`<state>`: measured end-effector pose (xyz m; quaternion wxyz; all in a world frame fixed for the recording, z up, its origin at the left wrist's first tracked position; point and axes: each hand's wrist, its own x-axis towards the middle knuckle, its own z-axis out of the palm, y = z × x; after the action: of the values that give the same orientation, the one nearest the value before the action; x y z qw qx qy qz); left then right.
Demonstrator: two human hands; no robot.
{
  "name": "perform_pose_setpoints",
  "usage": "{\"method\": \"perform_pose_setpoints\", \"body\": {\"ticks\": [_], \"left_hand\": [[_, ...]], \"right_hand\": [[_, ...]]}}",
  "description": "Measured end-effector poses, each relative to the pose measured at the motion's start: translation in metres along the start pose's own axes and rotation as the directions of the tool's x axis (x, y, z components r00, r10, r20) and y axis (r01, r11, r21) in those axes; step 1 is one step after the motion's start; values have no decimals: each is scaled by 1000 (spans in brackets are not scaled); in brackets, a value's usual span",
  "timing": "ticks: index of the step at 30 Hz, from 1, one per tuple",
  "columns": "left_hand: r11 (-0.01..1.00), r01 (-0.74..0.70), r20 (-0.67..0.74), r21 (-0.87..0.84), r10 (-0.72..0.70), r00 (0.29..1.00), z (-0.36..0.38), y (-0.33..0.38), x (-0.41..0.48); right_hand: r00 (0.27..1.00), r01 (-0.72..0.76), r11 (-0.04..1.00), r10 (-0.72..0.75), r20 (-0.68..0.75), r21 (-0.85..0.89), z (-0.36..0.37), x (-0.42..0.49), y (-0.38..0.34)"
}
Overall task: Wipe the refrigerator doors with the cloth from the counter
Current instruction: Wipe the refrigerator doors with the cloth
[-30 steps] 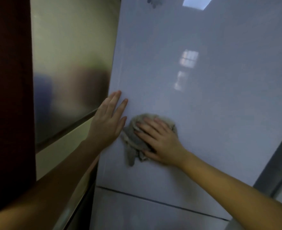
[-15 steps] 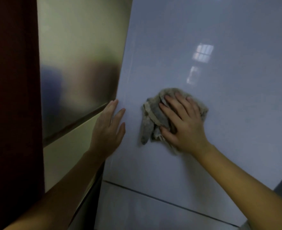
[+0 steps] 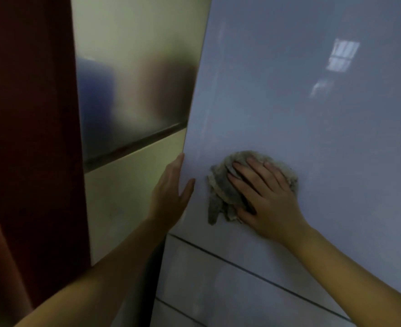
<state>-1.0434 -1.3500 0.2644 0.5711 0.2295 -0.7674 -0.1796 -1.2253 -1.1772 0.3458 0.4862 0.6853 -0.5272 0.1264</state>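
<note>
The glossy pale grey-blue refrigerator door (image 3: 300, 109) fills the right side of the view. A crumpled grey cloth (image 3: 220, 185) is pressed flat against its lower left part. My right hand (image 3: 265, 199) lies spread on top of the cloth, fingers pointing up and left. My left hand (image 3: 171, 192) holds the door's left edge, fingers wrapped behind it and thumb on the front face, just left of the cloth.
Below the hands a dark seam separates the lower door panel (image 3: 218, 279). The refrigerator's brushed metal side (image 3: 133, 90) with a dark horizontal strip stands to the left. A dark red surface (image 3: 25, 138) runs along the far left.
My right hand slid the cloth first up and right across the door, then back down. The fingers of my left hand moved from the door face around its left edge.
</note>
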Motion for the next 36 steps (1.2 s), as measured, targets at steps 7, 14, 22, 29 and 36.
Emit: {"method": "perform_pose_setpoints", "body": {"ticks": [7,14,22,29,36], "left_hand": [[985,153,39,-75,-151,988,0,1,-19],[971,196,61,-139,-189,980,-4,-6,-18],[955,230,112,-188,-212,971,-3,-27,-25],[915,316,153,-249,-285,946,-4,-26,-26],[873,390,202,-292,-342,918,-3,-25,-31]], "right_hand": [[1000,-16,1000,16,-17,16,-6,-4,2],[975,-148,989,146,-168,4,-15,52,11],[992,-92,996,90,-84,-17,27,38,-35],[997,-76,997,75,-33,-31,31,11,-43],[943,-267,963,257,-213,-21,6,59,-9]]}}
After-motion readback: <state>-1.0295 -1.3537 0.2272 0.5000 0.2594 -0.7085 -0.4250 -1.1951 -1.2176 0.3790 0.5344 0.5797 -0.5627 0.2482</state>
